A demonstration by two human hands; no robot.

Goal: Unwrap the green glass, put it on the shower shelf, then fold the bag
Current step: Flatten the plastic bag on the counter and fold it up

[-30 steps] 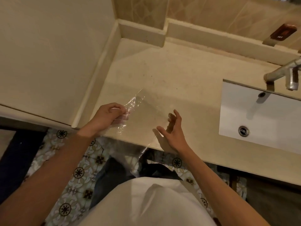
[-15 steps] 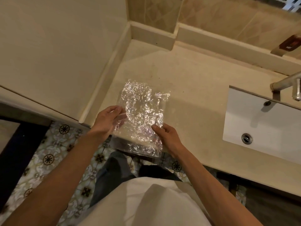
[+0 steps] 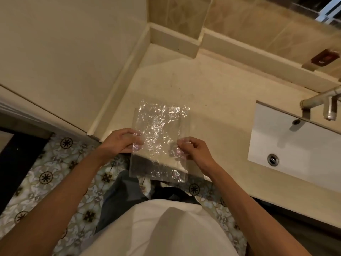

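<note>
Raised bag (image 3: pixel 159 143) now seemingly points lengthwise away.

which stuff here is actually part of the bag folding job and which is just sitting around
Part of the job:
- clear plastic bag, held over the counter edge
- left hand, pinching the bag's left edge
- right hand, pinching its right edge

Just there:
- counter
- white sink
- tap
- brown tag on the ledge
- patterned floor tiles

Beige counter (image 3: pixel 212 93), patterned floor tiles (image 3: pixel 46 178)
</note>
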